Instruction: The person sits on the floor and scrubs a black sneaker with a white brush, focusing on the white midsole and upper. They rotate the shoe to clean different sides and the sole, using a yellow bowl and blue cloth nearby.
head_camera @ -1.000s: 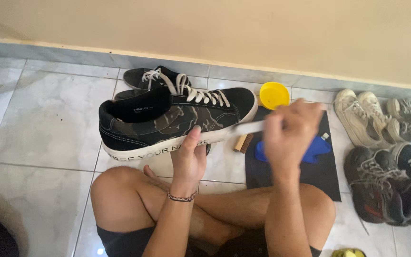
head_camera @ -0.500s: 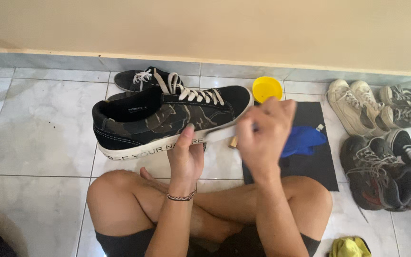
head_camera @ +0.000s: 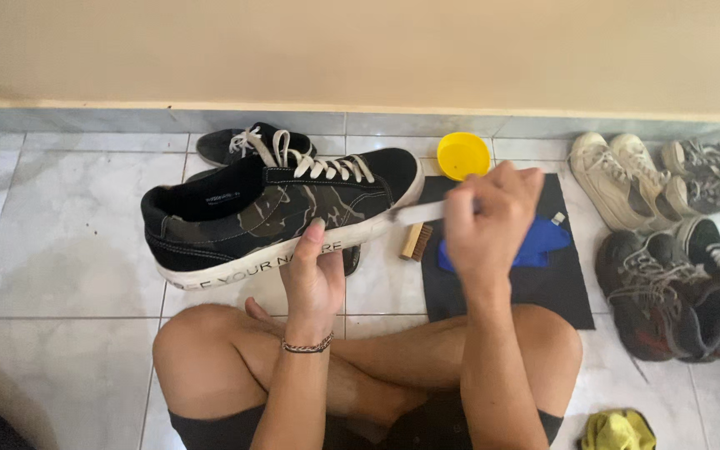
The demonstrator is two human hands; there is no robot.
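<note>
Above crossed legs, sneaker (head_camera: 277,218) lengthwise left-right, toe rightward.

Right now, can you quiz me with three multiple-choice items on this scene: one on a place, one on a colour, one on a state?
1. Where does the yellow bowl sit?
A. On the floor by the wall, beyond the dark mat
B. On the person's knee
C. Inside a shoe

2. What colour is the cloth on the mat?
A. Red
B. Blue
C. White

3. How is the camouflage sneaker held?
A. Lying flat on the tiles
B. Lifted off the floor in the left hand
C. Worn on a foot

Answers: 1 A, it stands at the mat's far edge. 2 B, blue shows behind the right hand. 3 B, the left hand grips its sole from below.
</note>
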